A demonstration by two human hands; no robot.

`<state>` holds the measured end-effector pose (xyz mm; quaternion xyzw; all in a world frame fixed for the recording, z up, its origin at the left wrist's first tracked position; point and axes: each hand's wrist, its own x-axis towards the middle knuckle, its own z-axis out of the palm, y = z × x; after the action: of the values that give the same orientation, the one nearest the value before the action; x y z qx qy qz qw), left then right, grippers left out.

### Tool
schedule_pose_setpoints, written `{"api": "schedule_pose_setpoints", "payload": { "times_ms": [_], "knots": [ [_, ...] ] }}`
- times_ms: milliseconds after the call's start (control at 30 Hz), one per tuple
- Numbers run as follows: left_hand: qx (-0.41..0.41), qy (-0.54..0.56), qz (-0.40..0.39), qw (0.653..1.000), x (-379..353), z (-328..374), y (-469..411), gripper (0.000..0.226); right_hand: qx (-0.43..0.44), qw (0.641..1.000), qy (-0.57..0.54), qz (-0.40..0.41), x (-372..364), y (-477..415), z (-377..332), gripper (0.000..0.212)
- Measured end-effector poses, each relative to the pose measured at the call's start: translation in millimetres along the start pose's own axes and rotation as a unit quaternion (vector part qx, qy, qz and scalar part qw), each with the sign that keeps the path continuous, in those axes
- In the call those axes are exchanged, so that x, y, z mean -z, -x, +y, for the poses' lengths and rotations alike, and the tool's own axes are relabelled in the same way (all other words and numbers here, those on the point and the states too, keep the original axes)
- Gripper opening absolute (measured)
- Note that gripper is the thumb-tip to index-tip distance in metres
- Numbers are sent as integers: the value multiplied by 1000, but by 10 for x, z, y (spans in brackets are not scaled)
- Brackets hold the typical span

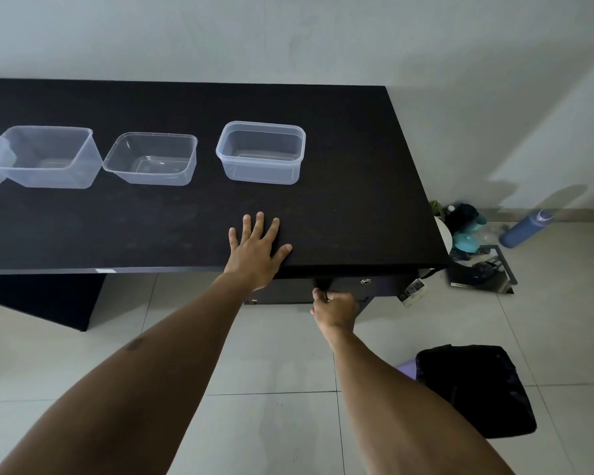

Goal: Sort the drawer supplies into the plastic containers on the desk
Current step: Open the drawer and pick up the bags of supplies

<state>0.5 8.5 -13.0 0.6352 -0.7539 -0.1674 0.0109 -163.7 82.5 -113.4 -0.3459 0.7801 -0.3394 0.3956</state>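
The big black desk [357,207] holds a row of clear plastic containers [261,173], which look light and may slide if bumped. The drawer [384,284] under the desk's front edge looks shut, hiding the supplies. The left hand [258,250] lies flat on the desk, fingers spread; the right hand [335,305] curls its fingers round the drawer's handle [321,282], the spot to pull.

Black desk [340,200], clear containers [260,152] (one frosted), blue bottle [525,228]

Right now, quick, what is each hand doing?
Left hand: open, flat on the desk.
Right hand: closed round the drawer handle.
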Motion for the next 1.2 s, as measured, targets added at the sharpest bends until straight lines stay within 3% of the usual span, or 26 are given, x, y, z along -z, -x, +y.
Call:
{"api": "schedule_pose_setpoints", "payload": {
  "times_ms": [267, 633, 933, 1067, 1133, 1200],
  "knots": [
    [-11, -12, -13, 1000, -1, -49, 100, 67, 1, 999, 41, -9, 37, 25, -38, 44],
    [-12, -6, -18, 1000, 5, -61, 103, 68, 3, 1000, 13, -4, 56, 154, 37, 40],
    [-19, -10, -18, 1000, 22, -62, 224, 67, 2, 994, 99, -50, 239, 263, -127, 50],
    [-67, 30, 100, 992, -9, -11, 517, 50, 20, 982, 176, -61, 471, 376, -202, 36],
    [-113, 17, 154, 981, -46, 45, 682, 40, 84, 968, 236, -20, 602, 429, -211, 35],
    [-135, 16, 157, 978, -120, 97, 806, 40, 191, 951, 243, 25, 733, 487, -237, 25]
  ]
}}
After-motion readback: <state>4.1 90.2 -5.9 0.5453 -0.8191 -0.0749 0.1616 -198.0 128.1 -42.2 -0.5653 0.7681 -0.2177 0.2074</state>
